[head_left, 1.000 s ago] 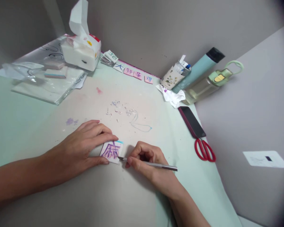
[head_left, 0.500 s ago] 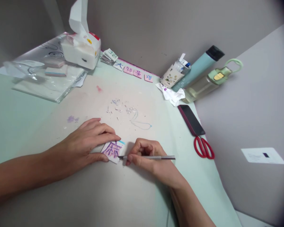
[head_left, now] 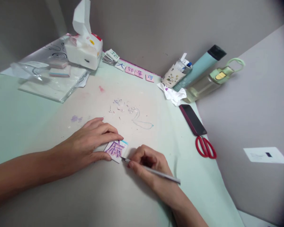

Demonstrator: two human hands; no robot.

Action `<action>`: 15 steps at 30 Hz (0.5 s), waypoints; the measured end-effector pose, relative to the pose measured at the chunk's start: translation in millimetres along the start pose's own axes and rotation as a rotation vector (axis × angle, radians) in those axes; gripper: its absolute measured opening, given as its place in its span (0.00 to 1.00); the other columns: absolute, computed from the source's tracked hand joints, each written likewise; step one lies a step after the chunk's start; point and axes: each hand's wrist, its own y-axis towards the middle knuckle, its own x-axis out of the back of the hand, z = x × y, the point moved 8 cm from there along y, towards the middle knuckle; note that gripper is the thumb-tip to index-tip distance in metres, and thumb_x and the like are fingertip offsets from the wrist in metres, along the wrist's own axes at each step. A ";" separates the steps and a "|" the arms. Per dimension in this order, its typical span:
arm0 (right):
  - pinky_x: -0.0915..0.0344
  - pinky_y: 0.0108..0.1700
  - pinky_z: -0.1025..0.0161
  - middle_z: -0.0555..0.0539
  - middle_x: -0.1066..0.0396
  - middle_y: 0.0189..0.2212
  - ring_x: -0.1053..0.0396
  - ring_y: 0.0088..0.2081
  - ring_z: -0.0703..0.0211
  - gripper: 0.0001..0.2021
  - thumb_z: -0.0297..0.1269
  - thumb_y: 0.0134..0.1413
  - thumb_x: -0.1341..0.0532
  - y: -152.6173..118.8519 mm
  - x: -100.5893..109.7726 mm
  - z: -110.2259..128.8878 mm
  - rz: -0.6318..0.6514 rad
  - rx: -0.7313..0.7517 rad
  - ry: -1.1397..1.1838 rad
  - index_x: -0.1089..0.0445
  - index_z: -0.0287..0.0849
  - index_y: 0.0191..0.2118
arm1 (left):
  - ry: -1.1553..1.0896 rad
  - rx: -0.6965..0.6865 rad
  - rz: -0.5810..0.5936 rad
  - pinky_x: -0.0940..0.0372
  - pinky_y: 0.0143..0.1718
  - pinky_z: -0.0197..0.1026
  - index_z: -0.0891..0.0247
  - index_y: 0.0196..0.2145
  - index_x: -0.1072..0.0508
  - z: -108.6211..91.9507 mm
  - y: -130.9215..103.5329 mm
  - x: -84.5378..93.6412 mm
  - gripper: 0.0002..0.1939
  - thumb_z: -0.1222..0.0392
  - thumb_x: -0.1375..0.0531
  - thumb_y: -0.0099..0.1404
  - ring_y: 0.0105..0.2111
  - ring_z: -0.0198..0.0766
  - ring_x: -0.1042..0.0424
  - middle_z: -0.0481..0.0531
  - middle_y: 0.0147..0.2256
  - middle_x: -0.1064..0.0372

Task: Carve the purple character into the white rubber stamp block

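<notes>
A small white block with a purple character and a blue strip along its upper edge lies on the beige work surface. My left hand grips it from the left, thumb at its lower corner and index finger at its top edge. A slim silver craft knife is pinched in my right hand, just right of the block. Its blade tip is at the block's lower right part, and the handle slants down to the right.
Shavings lie beyond the block. Small character tiles line the back edge, beside a tissue pack and a plastic bag. At right are a pen cup, bottles, crumpled tissue, phone and red scissors.
The knife handle has swung from nearly level to slanting down to the right, as my right hand turned and lowered. My left hand still holds the block. The whole view has shifted slightly.
</notes>
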 end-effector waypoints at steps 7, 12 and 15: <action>0.37 0.35 0.61 0.46 0.25 0.37 0.29 0.35 0.58 0.06 0.33 0.69 0.37 -25.3 -2.9 7.2 -0.047 0.301 -0.259 0.31 0.46 0.37 | -0.016 -0.007 -0.038 0.54 0.71 0.55 0.45 0.63 0.30 -0.3 0.6 2.0 0.20 0.53 0.38 0.75 0.56 0.47 0.29 0.49 0.53 0.26; 0.34 0.38 0.60 0.45 0.25 0.38 0.27 0.37 0.57 0.07 0.28 0.70 0.40 -26.3 -9.3 19.5 0.002 0.414 -0.381 0.33 0.47 0.39 | -0.011 -0.005 -0.035 0.56 0.72 0.53 0.47 0.62 0.29 -1.9 1.1 2.5 0.19 0.53 0.38 0.76 0.56 0.47 0.29 0.49 0.53 0.27; 0.33 0.40 0.61 0.45 0.24 0.38 0.27 0.39 0.56 0.07 0.25 0.70 0.41 -27.3 -14.6 23.9 0.019 0.482 -0.451 0.34 0.46 0.40 | -0.022 -0.007 -0.032 0.58 0.72 0.51 0.47 0.63 0.31 -2.9 1.5 2.5 0.20 0.54 0.38 0.76 0.56 0.45 0.30 0.48 0.53 0.28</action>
